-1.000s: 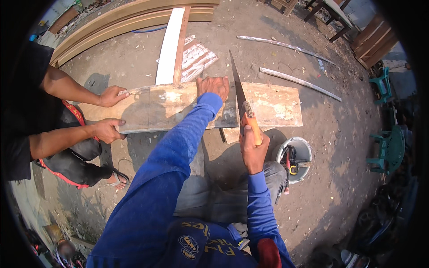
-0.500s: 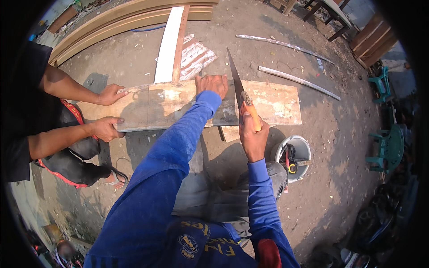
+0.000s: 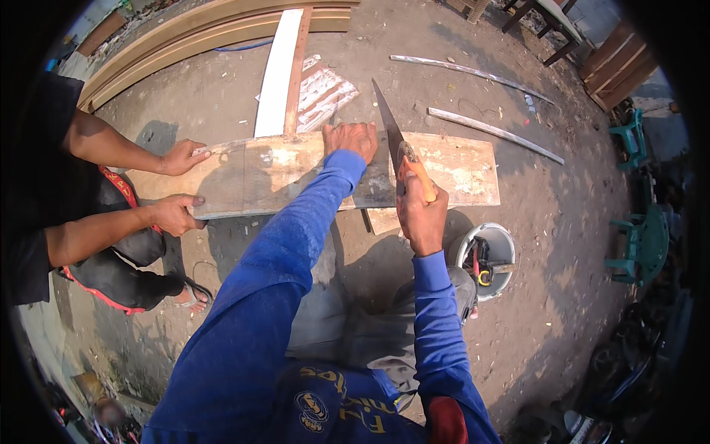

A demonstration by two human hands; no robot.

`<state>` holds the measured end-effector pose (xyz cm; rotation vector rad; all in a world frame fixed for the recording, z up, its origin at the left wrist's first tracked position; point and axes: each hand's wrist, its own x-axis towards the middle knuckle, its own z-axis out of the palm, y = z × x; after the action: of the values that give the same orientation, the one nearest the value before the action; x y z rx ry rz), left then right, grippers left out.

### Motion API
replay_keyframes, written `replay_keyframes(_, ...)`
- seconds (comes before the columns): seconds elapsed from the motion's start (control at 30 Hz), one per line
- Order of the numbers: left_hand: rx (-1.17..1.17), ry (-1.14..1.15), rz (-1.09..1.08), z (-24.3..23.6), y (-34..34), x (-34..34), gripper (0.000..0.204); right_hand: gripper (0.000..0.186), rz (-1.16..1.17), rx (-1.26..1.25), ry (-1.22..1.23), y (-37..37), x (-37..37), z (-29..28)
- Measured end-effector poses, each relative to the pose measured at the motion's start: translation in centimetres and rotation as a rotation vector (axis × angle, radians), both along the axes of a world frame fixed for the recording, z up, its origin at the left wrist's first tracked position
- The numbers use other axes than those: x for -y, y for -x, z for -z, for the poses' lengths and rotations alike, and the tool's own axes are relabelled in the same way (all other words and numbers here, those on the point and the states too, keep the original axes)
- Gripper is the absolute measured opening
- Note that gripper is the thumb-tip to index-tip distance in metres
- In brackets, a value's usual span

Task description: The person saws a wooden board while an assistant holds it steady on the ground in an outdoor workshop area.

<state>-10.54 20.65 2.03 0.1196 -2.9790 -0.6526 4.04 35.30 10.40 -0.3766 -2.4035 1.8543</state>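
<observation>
A wide, worn wooden board lies across in front of me, with pale patches on its face. My left hand presses on its far edge, fingers curled over it. My right hand is closed around the orange handle of a handsaw. The saw's blade crosses the board just right of my left hand, its tip pointing away beyond the far edge. Another person's upper hand and lower hand hold the board's left end.
A grey bucket with tools stands by my right knee. A white plank and a patchy panel lie beyond the board. Two thin strips lie to the right. Long beams are stacked at the far left; green chairs stand far right.
My right hand and the handsaw have shifted very slightly, the handle a little nearer to me. My left hand and the other person's hands stay on the board.
</observation>
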Motion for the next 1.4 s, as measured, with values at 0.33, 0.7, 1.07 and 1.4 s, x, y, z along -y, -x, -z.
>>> replay_keyframes(0.33, -0.028, 0.004, -0.034, 0.0, -0.3, 2.8, 0.054, 0.044, 0.003, 0.146, 0.090, -18.2, -1.6, -6.0)
replay_keyframes(0.7, -0.058, -0.005, -0.031, 0.4, -0.7, 3.0, 0.057, 0.032, -0.050, 0.215, 0.043, -17.3, -1.6, -6.1)
replay_keyframes(1.07, 0.011, -0.007, 0.003, 0.8, -0.8, 1.5, 0.058, 0.030, -0.031, 0.146, 0.013, -5.9, -0.6, -2.7)
replay_keyframes(1.4, -0.032, -0.020, -0.021, 0.3, 0.0, 1.8, 0.056, 0.034, -0.024, 0.062, 0.023, -5.4, 0.6, -3.1)
